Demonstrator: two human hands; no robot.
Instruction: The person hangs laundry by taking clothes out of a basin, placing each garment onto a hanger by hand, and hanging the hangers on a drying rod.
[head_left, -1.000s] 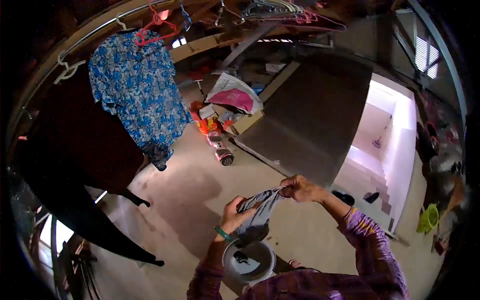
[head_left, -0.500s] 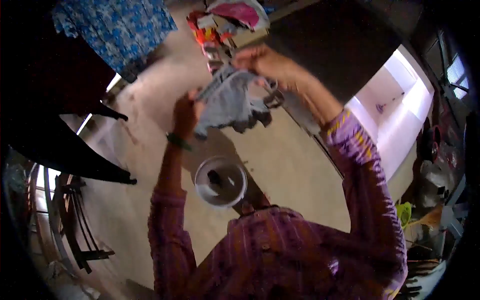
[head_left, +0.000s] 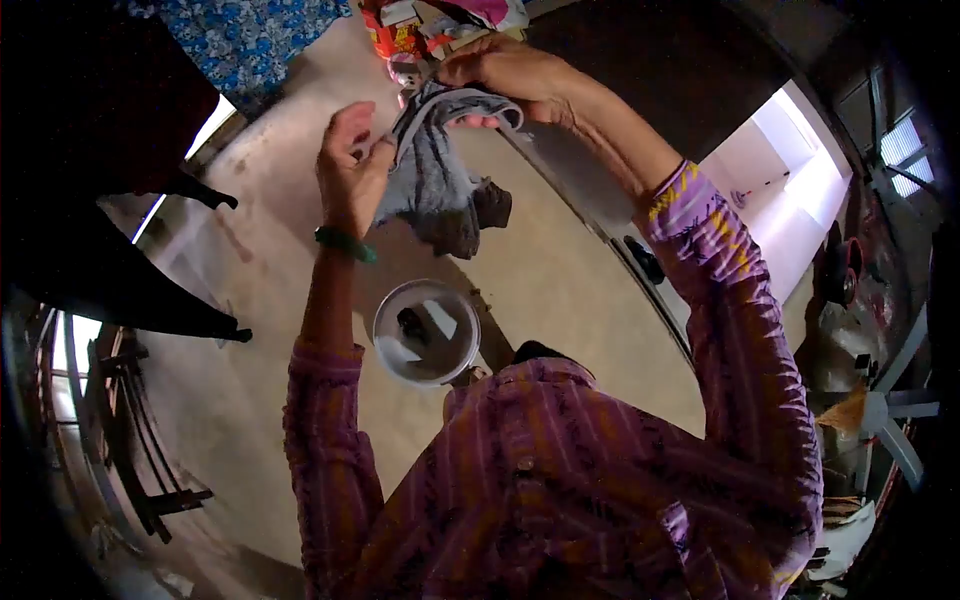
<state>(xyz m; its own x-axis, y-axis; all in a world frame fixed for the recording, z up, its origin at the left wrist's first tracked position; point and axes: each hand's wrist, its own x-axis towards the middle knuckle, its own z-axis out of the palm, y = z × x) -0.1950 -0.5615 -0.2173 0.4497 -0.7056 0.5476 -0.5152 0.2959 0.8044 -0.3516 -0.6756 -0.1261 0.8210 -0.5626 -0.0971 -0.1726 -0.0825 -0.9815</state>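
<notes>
A damp-looking grey garment (head_left: 428, 185) with a banded edge hangs in front of me, bunched at its top. My right hand (head_left: 510, 82) grips that top edge, fingers curled under the cloth. On the other side, my left hand (head_left: 350, 165), with a green bangle (head_left: 345, 243) on the wrist, has its fingers raised and apart; its thumb is at the garment's edge. Below the garment, a white bucket (head_left: 428, 384) stands on the floor. Inside it are bright reflections and a dark shape that I cannot make out.
Blue patterned cloth (head_left: 265, 50) hangs at upper left, near dark drapery (head_left: 100, 110). Red and orange packets (head_left: 395, 35) lie at the top. A dark panel (head_left: 660, 70) and a bright opening (head_left: 775, 160) are at right. Cluttered items line the far right.
The garment has gone from spread between both hands to bunched and hanging from my right hand. My left hand's fingers have opened away from the cloth. The view has shifted slightly.
</notes>
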